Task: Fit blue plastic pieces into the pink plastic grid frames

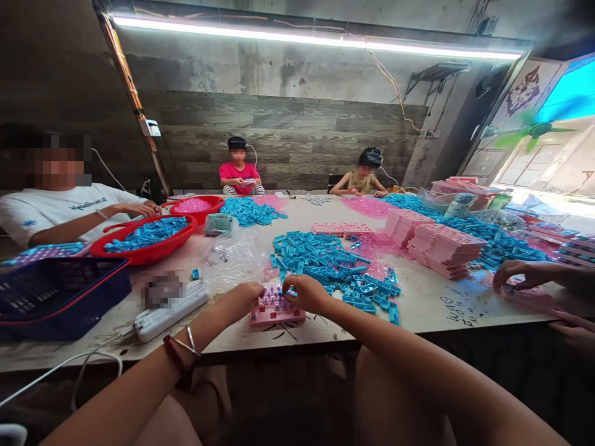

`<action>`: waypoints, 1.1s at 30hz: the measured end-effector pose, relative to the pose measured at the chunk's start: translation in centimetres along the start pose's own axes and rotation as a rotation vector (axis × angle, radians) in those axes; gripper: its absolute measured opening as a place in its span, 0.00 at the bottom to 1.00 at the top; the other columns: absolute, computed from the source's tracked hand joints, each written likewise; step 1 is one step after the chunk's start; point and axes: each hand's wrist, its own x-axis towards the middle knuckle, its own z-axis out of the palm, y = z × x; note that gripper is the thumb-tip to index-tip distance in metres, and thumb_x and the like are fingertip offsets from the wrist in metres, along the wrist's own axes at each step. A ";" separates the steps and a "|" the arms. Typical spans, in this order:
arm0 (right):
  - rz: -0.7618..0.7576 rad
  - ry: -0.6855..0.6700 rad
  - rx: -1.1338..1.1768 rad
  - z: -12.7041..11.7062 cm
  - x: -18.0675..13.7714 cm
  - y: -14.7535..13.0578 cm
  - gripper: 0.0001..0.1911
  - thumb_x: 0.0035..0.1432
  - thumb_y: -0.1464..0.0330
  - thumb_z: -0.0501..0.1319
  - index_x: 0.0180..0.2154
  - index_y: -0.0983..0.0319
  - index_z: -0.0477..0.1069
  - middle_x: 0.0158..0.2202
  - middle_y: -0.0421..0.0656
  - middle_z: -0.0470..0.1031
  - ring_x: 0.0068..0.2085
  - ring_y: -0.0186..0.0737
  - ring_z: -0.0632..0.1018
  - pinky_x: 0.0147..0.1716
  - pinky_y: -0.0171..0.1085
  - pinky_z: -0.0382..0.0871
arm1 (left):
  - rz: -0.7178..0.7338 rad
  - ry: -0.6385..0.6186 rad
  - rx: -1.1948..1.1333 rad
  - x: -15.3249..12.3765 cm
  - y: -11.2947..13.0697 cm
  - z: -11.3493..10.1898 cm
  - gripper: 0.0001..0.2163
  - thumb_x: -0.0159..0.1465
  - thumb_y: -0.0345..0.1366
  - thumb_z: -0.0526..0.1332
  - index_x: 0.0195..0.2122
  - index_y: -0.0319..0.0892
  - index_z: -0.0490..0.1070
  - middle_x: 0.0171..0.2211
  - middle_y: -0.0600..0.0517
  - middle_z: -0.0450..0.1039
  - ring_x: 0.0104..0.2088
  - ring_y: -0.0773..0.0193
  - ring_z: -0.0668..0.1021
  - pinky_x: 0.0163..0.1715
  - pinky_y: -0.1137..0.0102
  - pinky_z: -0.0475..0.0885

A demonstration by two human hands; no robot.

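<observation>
A pink tray (277, 317) with rows of small clear-purple pieces (274, 298) lies at the table's near edge in front of me. My left hand (247, 293) is closed on its left side, steadying it. Over the tray's right part, my right hand (304, 292) has its fingers pinched together; whatever is between them is too small to make out. Just beyond the tray spreads a heap of blue plastic pieces (320, 260), with pink clear bits (379, 269) beside it.
Stacks of pink trays (444, 248) stand at right, near a co-worker's hand (518, 275). Left are a red basket (186, 238) of blue pieces, a dark blue basket (60, 297), a white power strip (170, 313) and a clear plastic bag (239, 254). Several people sit around the table.
</observation>
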 end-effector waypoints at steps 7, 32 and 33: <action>-0.031 0.083 0.115 0.6 0.5 -0.3 0.08 0.48 0.72 0.60 0.34 0.61 0.70 0.34 0.41 0.74 0.35 0.35 0.74 0.33 0.31 0.62 | -0.006 0.070 -0.084 -0.5 -0.3 -0.8 0.05 0.55 0.29 0.53 0.30 0.41 0.66 0.28 0.51 0.71 0.30 0.64 0.72 0.29 0.73 0.63; -0.233 0.031 0.002 3.5 2.6 -2.9 0.09 0.53 0.65 0.60 0.36 0.60 0.74 0.36 0.42 0.75 0.38 0.36 0.74 0.33 0.31 0.63 | -0.021 0.108 -0.138 -0.9 -2.1 0.1 0.07 0.56 0.35 0.60 0.33 0.41 0.76 0.29 0.50 0.73 0.30 0.66 0.73 0.31 0.75 0.64; -0.233 0.033 0.007 3.6 2.6 -2.8 0.08 0.53 0.65 0.60 0.35 0.60 0.74 0.36 0.42 0.75 0.38 0.36 0.75 0.33 0.31 0.63 | -0.019 0.103 -0.140 -0.8 -2.2 0.2 0.07 0.56 0.35 0.59 0.33 0.41 0.76 0.29 0.50 0.73 0.30 0.66 0.74 0.32 0.75 0.64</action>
